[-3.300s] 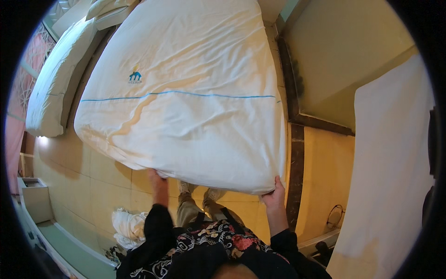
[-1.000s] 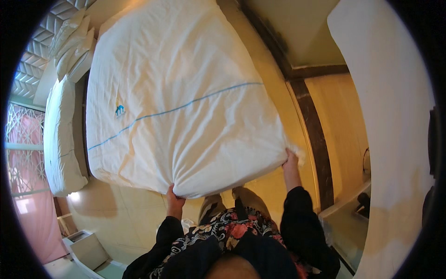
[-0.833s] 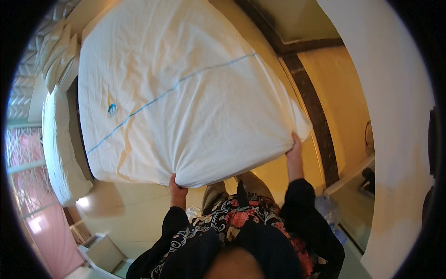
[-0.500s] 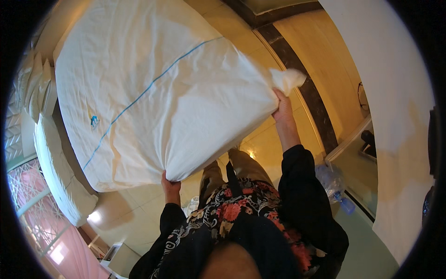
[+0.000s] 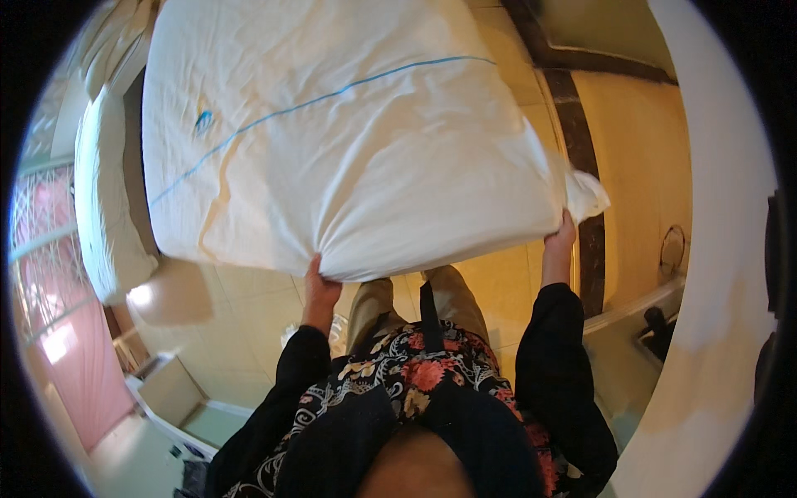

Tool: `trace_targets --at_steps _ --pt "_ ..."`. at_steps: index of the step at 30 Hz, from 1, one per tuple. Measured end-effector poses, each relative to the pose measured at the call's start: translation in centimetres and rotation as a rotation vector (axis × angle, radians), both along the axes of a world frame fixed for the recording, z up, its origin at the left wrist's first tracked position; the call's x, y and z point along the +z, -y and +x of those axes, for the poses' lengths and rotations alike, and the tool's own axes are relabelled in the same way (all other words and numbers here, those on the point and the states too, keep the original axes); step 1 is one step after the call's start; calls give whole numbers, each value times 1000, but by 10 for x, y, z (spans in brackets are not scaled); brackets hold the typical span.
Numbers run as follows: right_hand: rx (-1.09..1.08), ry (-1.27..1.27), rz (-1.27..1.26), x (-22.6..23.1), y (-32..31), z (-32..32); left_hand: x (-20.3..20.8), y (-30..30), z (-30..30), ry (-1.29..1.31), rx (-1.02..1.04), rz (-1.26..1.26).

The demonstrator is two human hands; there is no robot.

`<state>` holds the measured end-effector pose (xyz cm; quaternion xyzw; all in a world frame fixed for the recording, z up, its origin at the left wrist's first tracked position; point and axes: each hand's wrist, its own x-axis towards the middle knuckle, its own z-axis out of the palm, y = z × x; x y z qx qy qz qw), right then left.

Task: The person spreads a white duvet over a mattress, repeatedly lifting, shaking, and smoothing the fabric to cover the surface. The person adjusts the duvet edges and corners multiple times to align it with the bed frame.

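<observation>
A large white duvet (image 5: 349, 141) with a thin blue line and a small blue emblem is spread out in front of me, its near edge lifted. My left hand (image 5: 319, 280) grips the bunched near edge at the lower left. My right hand (image 5: 561, 241) holds the near right corner, where a loose flap of cloth sticks out. The duvet hides most of the bed under it.
A bare white mattress or pillow (image 5: 104, 199) lies along the left side. Tiled yellow floor (image 5: 631, 166) with a dark border strip (image 5: 581, 158) runs on the right. A white wall (image 5: 714, 249) curves at the far right. A pink door (image 5: 58, 332) stands at the lower left.
The view has swung back; the duvet now lies flatter and wider before me. My right hand has dropped from a raised position to about level with my left, both still gripping the edge.
</observation>
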<state>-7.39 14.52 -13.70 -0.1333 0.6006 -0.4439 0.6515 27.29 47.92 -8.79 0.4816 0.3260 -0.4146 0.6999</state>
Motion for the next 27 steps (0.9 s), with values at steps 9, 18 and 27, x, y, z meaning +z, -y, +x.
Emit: trace_targets --at_steps 9,18,27 --pt "835 785 728 7 -254 172 -19 -9 2 -185 -16 -263" --pt "451 381 433 38 -232 282 1 -23 19 -204 96 -477" --pt "323 183 428 73 -235 264 -45 -98 195 251 562 -509"
